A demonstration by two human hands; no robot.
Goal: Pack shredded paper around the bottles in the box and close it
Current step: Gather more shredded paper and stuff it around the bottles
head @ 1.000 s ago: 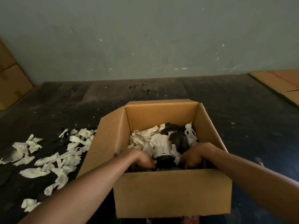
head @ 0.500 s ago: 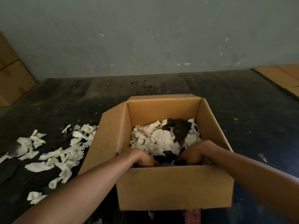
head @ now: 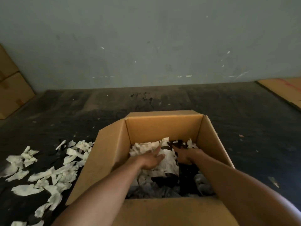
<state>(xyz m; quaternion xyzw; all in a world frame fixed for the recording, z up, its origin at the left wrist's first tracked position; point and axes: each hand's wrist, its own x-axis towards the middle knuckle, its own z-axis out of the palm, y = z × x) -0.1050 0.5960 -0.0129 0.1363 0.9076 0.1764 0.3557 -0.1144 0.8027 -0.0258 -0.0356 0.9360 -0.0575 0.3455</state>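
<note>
An open brown cardboard box [head: 164,126] sits on the dark floor with its flaps up. Inside lie dark bottles, one with a white label [head: 169,163], among white and dark shredded paper [head: 143,147]. My left hand [head: 150,159] is inside the box, fingers stretched flat over the paper and the labelled bottle. My right hand [head: 185,155] is also inside, to the right of that bottle, fingers extended down into the dark shreds. Neither hand visibly grips anything. The bottles are mostly hidden by paper and by my arms.
Loose white paper shreds [head: 48,173] are scattered on the floor left of the box. Stacked cardboard boxes [head: 11,92] stand at the far left by the wall. A flat cardboard sheet [head: 286,88] lies at the far right.
Both hands moved from the near end of the box toward its far half, and their fingers opened out flat. The view shifted closer over the box.
</note>
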